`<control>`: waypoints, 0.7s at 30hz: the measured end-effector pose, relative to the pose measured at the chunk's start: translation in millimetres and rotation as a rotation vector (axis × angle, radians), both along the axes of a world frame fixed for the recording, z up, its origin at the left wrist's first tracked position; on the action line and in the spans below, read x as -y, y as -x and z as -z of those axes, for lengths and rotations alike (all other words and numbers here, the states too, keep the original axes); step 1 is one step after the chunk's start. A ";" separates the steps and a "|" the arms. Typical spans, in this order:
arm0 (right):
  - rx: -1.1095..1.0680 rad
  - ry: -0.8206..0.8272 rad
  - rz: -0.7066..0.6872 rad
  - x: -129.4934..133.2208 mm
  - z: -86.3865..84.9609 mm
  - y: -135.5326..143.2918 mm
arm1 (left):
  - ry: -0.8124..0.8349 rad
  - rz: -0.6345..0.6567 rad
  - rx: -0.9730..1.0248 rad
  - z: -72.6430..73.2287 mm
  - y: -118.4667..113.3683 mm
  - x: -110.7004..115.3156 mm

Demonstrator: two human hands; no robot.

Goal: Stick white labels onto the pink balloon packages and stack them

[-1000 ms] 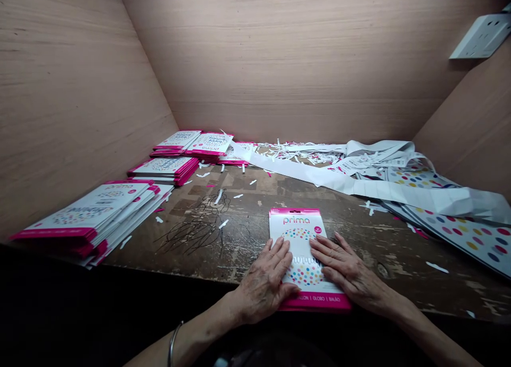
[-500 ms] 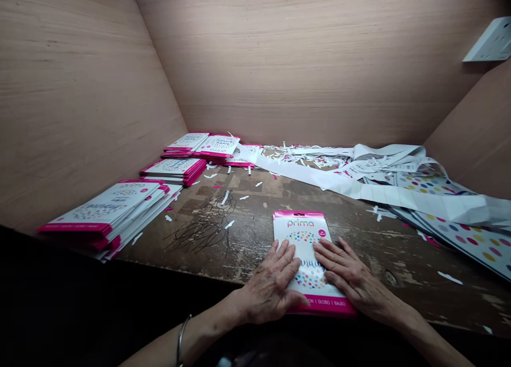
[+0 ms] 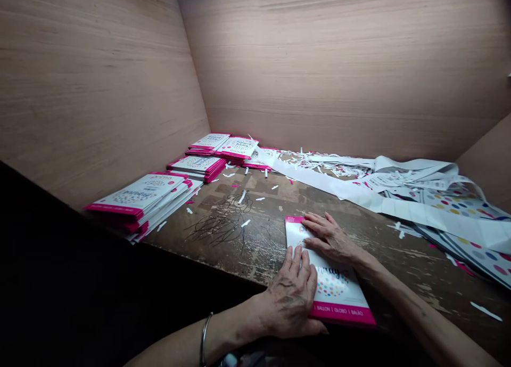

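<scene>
A white and pink balloon packet (image 3: pixel 339 290), printed with coloured dots, lies face up at the front edge of the table. My left hand (image 3: pixel 293 290) rests flat on its lower left side, fingers stretched out and thumb along the pink bottom strip. Across the packet's top part lies my right hand (image 3: pixel 329 236), with fingers extended over the printed name. Both hands press on the packet without gripping it. Whether more packets lie underneath is hard to make out.
Stacks of similar packets (image 3: pixel 138 194) line the left wall. A long white paper strip (image 3: pixel 319 181) crosses toward dotted sheets (image 3: pixel 479 250) on the right. Paper scraps (image 3: pixel 311 159) gather at the back, and dark thin strings (image 3: pixel 219 223) lie mid-table. Wooden panels (image 3: pixel 319 63) enclose the table.
My right hand has slid from the packet's right side up to its top. The left hand stays on the left side. The camera view has turned left.
</scene>
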State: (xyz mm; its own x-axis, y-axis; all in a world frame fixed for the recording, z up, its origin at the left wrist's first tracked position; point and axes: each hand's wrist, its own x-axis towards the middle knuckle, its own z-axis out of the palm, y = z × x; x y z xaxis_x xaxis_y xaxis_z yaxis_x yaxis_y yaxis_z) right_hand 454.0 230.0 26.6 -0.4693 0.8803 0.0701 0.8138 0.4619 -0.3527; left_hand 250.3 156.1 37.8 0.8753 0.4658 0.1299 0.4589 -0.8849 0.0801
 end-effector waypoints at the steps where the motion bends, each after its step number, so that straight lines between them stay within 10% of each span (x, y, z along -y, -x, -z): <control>1: 0.002 0.003 -0.013 0.8 0.1 3.1 | -0.007 0.000 -0.001 0.4 -0.4 0.6; 13: 0.101 -0.170 -0.011 48.4 -27.8 -37.5 | 0.025 0.004 0.019 5.2 -1.0 0.1; 21: 0.045 0.008 -0.060 95.4 -6.0 -34.5 | 0.170 0.006 0.030 2.1 -1.3 -3.5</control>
